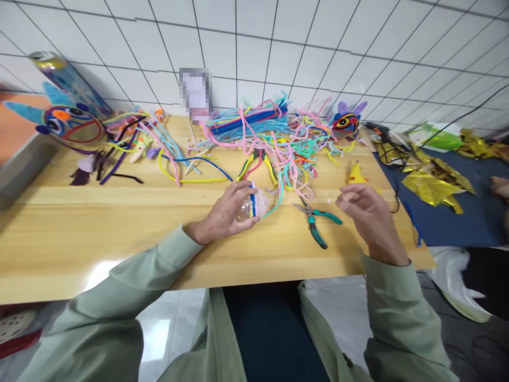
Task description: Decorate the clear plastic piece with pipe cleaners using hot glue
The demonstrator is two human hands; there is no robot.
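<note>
1. Holding a clear plastic thing [243,211] over the wooden table [119,228] — maybe a bag or tub, not being able to tell.
2. Gripping it with the left hand [222,215], curling fingers over the top and stretching the thumb along the near side.
3. Looking light and slick, so likely sliding a bit; probably denting under a hard squeeze.
4. Best pinching near the blue-and-white stripe [252,199], likely gripping better there than on the smooth end.
5. Hanging the right hand [363,209] in the air near a yellow piece [356,174], with thumb and finger close together — not being able to tell about anything tiny between.
6. Seeing teal-handled pliers [310,213] lying open between the hands, and yellow-handled pliers [271,168] just behind the clear plastic thing.
7. Seeing fuzzy sticks [254,127] heaping up by the tiled wall [254,48].
</note>
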